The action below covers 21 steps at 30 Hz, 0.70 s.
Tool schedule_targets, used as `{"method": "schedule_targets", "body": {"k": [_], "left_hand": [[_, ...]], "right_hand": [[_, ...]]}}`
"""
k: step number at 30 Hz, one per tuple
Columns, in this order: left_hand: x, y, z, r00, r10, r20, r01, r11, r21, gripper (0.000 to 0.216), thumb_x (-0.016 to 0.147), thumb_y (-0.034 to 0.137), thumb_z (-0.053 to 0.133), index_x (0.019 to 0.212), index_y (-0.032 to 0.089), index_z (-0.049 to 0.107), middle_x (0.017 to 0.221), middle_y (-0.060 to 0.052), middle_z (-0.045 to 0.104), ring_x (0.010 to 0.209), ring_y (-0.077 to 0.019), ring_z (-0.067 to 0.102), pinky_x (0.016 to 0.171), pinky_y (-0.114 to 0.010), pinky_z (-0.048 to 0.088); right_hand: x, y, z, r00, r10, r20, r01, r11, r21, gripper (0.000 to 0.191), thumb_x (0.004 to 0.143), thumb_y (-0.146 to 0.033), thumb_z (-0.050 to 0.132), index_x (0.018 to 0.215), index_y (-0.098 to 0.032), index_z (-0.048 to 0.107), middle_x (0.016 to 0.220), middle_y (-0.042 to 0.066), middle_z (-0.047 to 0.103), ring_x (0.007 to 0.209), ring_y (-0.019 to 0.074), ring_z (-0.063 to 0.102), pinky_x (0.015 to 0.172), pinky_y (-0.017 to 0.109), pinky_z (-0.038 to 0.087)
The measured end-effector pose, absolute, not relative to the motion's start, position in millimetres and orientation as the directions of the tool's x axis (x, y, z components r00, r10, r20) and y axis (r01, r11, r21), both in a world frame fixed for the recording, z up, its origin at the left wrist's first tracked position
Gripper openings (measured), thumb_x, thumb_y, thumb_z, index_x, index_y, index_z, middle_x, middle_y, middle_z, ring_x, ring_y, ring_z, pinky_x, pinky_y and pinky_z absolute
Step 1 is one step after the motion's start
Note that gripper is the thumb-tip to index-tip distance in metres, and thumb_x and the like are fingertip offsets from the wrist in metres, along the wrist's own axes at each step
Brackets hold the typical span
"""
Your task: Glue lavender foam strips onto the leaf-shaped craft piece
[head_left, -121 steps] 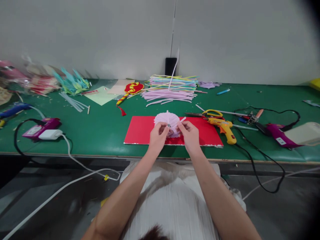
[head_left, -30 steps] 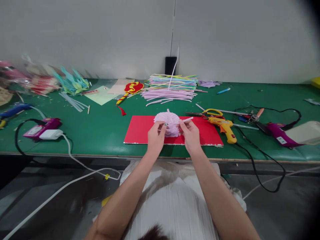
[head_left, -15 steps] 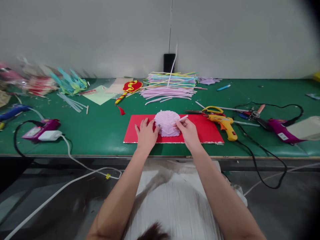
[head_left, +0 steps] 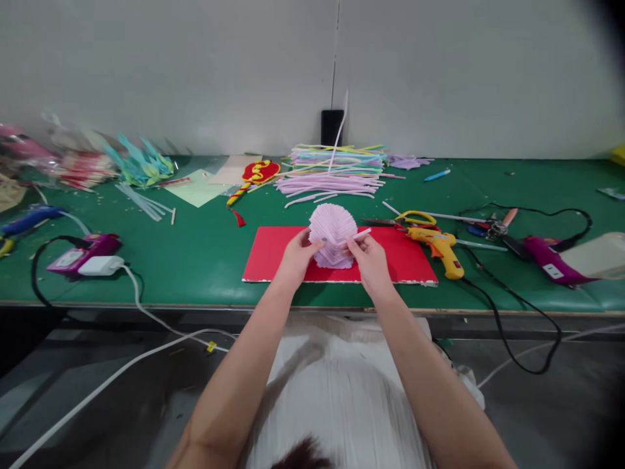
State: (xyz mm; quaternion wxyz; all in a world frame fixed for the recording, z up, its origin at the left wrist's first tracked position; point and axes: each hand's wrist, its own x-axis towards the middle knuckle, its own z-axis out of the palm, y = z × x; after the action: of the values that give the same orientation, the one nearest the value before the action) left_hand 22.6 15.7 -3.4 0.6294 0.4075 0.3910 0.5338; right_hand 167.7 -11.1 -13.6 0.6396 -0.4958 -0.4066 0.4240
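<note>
A round, ribbed lilac pipe-cleaner piece, shaped like a fan or leaf, is propped up over a red board. My left hand grips its left side, thumb across the front and fingers behind. At the right edge, my right hand is closed in a pinch on a short pale lilac pipe cleaner, whose free end sticks out to the right. Whether that strip is joined to the round piece I cannot tell.
Behind the board lies a pile of pipe cleaners before a black phone. Yellow-handled scissors and a yellow glue gun rest at the right. A red and yellow fan lies back left, a purple power strip left.
My left hand has gone from resting spread beside the lilac piece to gripping its left side. The piece has been tipped up off the board. My right hand keeps its pinch.
</note>
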Motion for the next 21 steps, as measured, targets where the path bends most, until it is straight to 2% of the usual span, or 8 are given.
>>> {"method": "schedule_targets", "body": {"k": [3,7,10,16,21], "left_hand": [[25,10,2,0.259,0.959,-0.117,-0.427,0.223,0.876,0.038,0.061,0.024,0.075,0.095,0.014,0.064,0.096,-0.008,0.071,0.094,-0.023,0.066,0.085,-0.036,0.05],[28,2,7,0.253,0.95,-0.183,-0.494,0.289,0.82,0.028,0.072,0.023,0.067,0.099,0.018,0.063,0.092,-0.005,0.072,0.089,-0.0209,0.067,0.081,-0.036,0.053],[27,1,5,0.214,0.96,-0.18,-0.537,0.269,0.799,0.024,0.078,0.024,0.064,0.101,0.02,0.061,0.097,-0.005,0.072,0.094,-0.0207,0.067,0.083,-0.036,0.054],[24,4,0,0.139,0.977,-0.162,-0.605,0.214,0.767,0.023,0.083,0.031,0.059,0.104,0.022,0.06,0.112,-0.004,0.068,0.102,-0.0214,0.064,0.083,-0.035,0.055],[23,5,4,0.161,0.974,-0.159,-0.619,0.225,0.752,0.034,0.09,0.046,0.043,0.109,0.023,0.058,0.121,-0.005,0.064,0.107,-0.0223,0.062,0.084,-0.035,0.055]], "right_hand": [[168,-11,-14,0.306,0.946,0.107,-0.148,0.159,-0.976,0.031,0.066,-0.048,0.072,0.068,-0.022,0.056,0.064,-0.002,0.067,0.064,0.0135,0.062,0.065,0.029,0.051],[168,-13,-13,0.291,0.951,0.106,-0.159,0.157,-0.975,0.031,0.067,-0.048,0.072,0.068,-0.021,0.057,0.063,-0.002,0.067,0.059,0.0118,0.059,0.061,0.027,0.049],[167,-17,-10,0.244,0.963,0.116,-0.138,0.153,-0.979,0.032,0.067,-0.05,0.072,0.069,-0.021,0.058,0.062,-0.001,0.066,0.055,0.0113,0.058,0.057,0.026,0.049],[162,-25,1,0.104,0.99,0.094,-0.042,0.099,-0.994,0.035,0.064,-0.05,0.075,0.065,-0.02,0.058,0.062,0.001,0.069,0.048,0.011,0.056,0.051,0.025,0.047],[160,-26,0,0.092,0.989,0.112,0.016,0.111,-0.994,0.033,0.066,-0.049,0.074,0.066,-0.019,0.059,0.064,0.003,0.07,0.048,0.0119,0.057,0.05,0.026,0.047]]}}
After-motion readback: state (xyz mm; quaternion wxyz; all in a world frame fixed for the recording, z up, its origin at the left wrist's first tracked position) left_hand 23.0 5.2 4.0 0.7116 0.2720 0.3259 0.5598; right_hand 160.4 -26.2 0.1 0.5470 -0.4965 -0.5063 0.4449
